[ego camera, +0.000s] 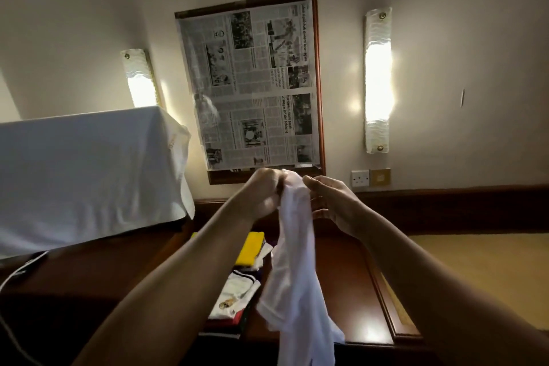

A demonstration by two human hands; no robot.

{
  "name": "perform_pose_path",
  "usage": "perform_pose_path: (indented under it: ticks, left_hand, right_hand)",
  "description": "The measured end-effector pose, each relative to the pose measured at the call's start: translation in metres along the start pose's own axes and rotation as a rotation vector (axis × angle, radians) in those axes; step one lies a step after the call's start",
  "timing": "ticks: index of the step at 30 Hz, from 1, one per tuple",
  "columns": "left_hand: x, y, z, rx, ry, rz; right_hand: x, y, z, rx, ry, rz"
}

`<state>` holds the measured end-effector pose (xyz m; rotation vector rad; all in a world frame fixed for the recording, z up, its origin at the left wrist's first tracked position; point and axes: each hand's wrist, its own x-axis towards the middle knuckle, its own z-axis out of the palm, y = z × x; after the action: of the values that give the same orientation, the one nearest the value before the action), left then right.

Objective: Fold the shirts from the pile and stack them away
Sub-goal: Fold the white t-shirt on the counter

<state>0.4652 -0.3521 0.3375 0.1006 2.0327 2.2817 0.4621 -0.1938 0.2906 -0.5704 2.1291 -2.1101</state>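
A white shirt [297, 276] hangs bunched in the air in front of me, above the dark wooden table [341, 291]. My left hand [263, 194] grips its top edge with curled fingers. My right hand [329, 202] pinches the same top edge just to the right. Below on the table lie a folded yellow shirt [251, 248] and a folded white shirt with dark stripes and a crest [234, 297], stacked over darker folded clothes [228, 327].
A white cloth covers a tall object [83, 175] at the left. A frame covered with newspaper [252, 89] hangs on the wall between two lit wall lamps [378, 80]. A white cable [17, 273] runs at the left. Yellow floor [475, 270] lies to the right.
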Motion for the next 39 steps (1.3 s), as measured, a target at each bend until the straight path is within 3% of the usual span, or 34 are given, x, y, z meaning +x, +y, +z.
perform_pose_path:
  ticks: [4, 9, 11, 13, 16, 19, 22, 24, 26, 28, 32, 39]
  left_hand:
    - [-0.005, -0.005, -0.004, -0.094, -0.049, -0.138]
    - [0.000, -0.053, -0.031, -0.053, 0.112, 0.028]
    - [0.003, -0.093, -0.047, 0.123, 0.101, 0.145]
    - [0.004, -0.143, -0.056, 0.226, -0.038, 0.221]
    - [0.009, -0.213, -0.056, 0.325, -0.213, 0.154]
    - [0.024, -0.246, -0.060, 0.518, -0.034, 0.014]
    - [0.034, -0.232, -0.081, 0.800, 0.048, 0.035]
    - [0.037, -0.211, -0.101, 0.854, 0.033, 0.083]
    - [0.042, -0.190, -0.123, 0.822, 0.075, 0.086]
    - [0.046, -0.169, -0.141, 0.826, 0.115, 0.124]
    - [0.043, -0.136, -0.154, 0.853, 0.129, 0.163]
    - [0.032, -0.119, -0.149, 0.832, 0.205, 0.319]
  right_hand:
    - [0.009, 0.004, 0.012, -0.188, 0.108, -0.002]
    - [0.018, -0.003, 0.022, -0.239, 0.222, -0.059]
    - [0.021, -0.008, 0.025, -0.205, 0.205, -0.041]
    - [0.022, -0.013, 0.027, -0.157, 0.191, -0.025]
    - [0.023, -0.020, 0.030, -0.134, 0.213, -0.029]
    - [0.027, -0.022, 0.023, -0.183, 0.291, -0.044]
    - [0.023, -0.017, -0.002, -0.539, 0.381, -0.131]
    - [0.010, -0.009, -0.019, -0.938, 0.238, -0.140]
    - [-0.004, 0.007, -0.029, -1.395, 0.047, -0.015]
    - [-0.016, 0.025, -0.032, -1.560, -0.003, 0.067]
    - [-0.025, 0.050, -0.042, -1.088, 0.119, 0.064]
    - [-0.021, 0.074, -0.047, -0.814, 0.472, -0.059]
